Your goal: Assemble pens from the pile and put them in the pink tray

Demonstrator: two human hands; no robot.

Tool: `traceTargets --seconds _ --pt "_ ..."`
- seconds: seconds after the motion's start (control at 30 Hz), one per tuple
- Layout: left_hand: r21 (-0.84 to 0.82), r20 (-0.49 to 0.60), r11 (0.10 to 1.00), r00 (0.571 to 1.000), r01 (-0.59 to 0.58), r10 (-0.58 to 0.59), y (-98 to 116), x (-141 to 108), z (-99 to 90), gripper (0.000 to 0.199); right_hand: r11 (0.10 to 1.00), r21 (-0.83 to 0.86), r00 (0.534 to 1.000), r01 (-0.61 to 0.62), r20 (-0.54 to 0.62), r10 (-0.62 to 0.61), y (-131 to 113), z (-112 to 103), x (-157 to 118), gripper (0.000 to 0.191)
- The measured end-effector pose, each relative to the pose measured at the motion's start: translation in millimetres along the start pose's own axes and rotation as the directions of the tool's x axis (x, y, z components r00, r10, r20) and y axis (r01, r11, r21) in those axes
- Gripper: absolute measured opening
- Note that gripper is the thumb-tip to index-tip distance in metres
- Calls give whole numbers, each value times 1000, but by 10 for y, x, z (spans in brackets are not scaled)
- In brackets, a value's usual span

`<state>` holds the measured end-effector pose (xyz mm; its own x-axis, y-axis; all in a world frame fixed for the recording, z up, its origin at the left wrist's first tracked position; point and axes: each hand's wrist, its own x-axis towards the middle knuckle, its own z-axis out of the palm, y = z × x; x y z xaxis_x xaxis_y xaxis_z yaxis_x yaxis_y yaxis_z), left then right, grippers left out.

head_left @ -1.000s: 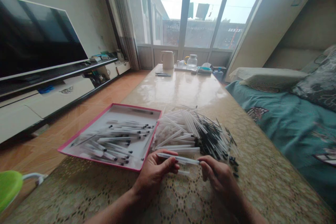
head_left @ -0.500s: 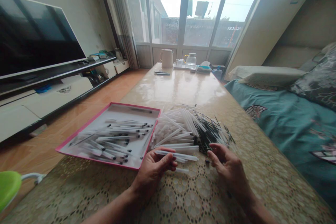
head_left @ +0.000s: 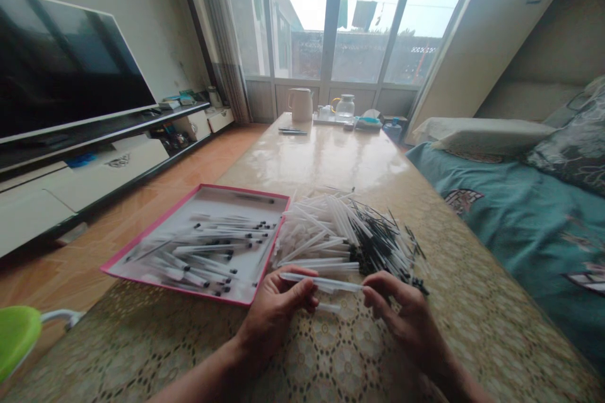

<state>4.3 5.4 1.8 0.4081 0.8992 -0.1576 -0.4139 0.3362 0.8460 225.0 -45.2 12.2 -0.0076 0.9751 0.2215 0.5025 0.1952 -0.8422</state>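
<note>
Head view: at the lower centre of the frame, the person's bare left hand (head_left: 276,315) is turned inward above a lace-patterned tablecloth (head_left: 142,352), its curled fingers (head_left: 289,275) and thumb closed around one end of a slim clear plastic pen barrel (head_left: 321,283), which lies nearly level just in front of a loose heap of clear barrels and thin black refills (head_left: 340,233). The bare right hand (head_left: 406,321) comes in from the lower right, its curved fingers (head_left: 373,283) close to the barrel's far tip; whether they grip it, I cannot tell. A steady fingertip hold like this, with the barrel level and clear of the heap, suits fine work at its tip. Both forearms (head_left: 203,378) run low and angle toward each other from the bottom edge. A short clear piece (head_left: 328,307) lies on the cloth below the hands. To the left, a pink-rimmed white tray (head_left: 151,227) holds black-tipped pens (head_left: 203,249).
</note>
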Motion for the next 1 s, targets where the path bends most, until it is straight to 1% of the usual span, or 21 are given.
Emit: traceTargets --seconds 0.07,0.1,0.17,0.23,0.3,0.33,0.37,0.4,0.43,0.47,0.5,0.57,0.63,0.67,0.73,0.8,0.83,0.87,0.9,0.93,1.0 --pt "-23 -16 1000 1000 8 -9 12 0 7 20 997 54 989 -60 -134 67 60 -104 10 21" --pt "-40 -26 999 1000 9 -10 18 2 11 20 991 99 969 -87 -222 108 100 -165 16 21" --pt "-68 -40 998 999 8 -10 24 6 19 20 976 183 899 -117 -399 182 193 -284 29 22" --pt "-80 -52 997 999 10 -15 26 8 27 21 968 217 785 -129 -574 233 289 -380 49 21" --pt "-57 -64 998 998 19 -23 29 6 39 24 969 190 644 -156 -725 245 374 -439 76 23" --pt "-40 -66 999 998 21 -24 33 3 48 28 971 160 581 -180 -779 236 412 -454 91 26" --pt "-23 -65 1000 998 19 -21 38 -2 58 33 970 127 533 -208 -817 221 445 -460 106 29" --pt "-7 -60 1000 998 15 -16 46 -8 70 40 966 92 503 -240 -840 204 475 -459 120 31" --pt "7 -55 1000 998 9 -9 54 -14 81 49 960 56 495 -273 -848 190 501 -452 133 34" --pt "19 -50 1000 999 3 -2 62 -19 90 59 954 25 508 -300 -842 181 523 -442 143 36" --pt "30 -47 1000 999 -6 7 68 -22 97 70 948 -4 539 -319 -823 178 540 -429 151 38" --pt "54 -43 998 999 -30 32 74 -23 99 86 940 -52 626 -336 -758 182 555 -403 160 41" --pt "86 -38 994 997 -70 74 69 -21 94 92 939 -90 693 -333 -698 178 543 -382 160 42" --pt "109 -31 990 995 -91 95 64 -24 94 90 937 -109 708 -332 -686 171 527 -373 158 41" --pt "170 -6 978 992 -121 124 58 -50 110 78 930 -144 712 -337 -685 152 480 -357 149 39" --pt "269 32 954 991 -132 128 66 -116 158 53 922 -169 718 -348 -680 146 423 -338 136 38" --pt "350 65 927 991 -136 121 79 -164 192 40 920 -174 722 -352 -675 149 395 -327 128 37" --pt "453 117 878 987 -151 110 99 -220 231 30 919 -177 729 -353 -668 151 368 -314 119 37" --pt "567 197 802 977 -186 87 127 -280 271 23 918 -181 735 -352 -661 151 344 -300 110 37" --pt "669 298 702 953 -244 47 163 -339 310 21 918 -189 741 -350 -655 148 324 -287 99 38" --pt "780 491 476 869 -407 -60 267 -440 371 24 914 -209 756 -347 -640 141 296 -261 78 38"
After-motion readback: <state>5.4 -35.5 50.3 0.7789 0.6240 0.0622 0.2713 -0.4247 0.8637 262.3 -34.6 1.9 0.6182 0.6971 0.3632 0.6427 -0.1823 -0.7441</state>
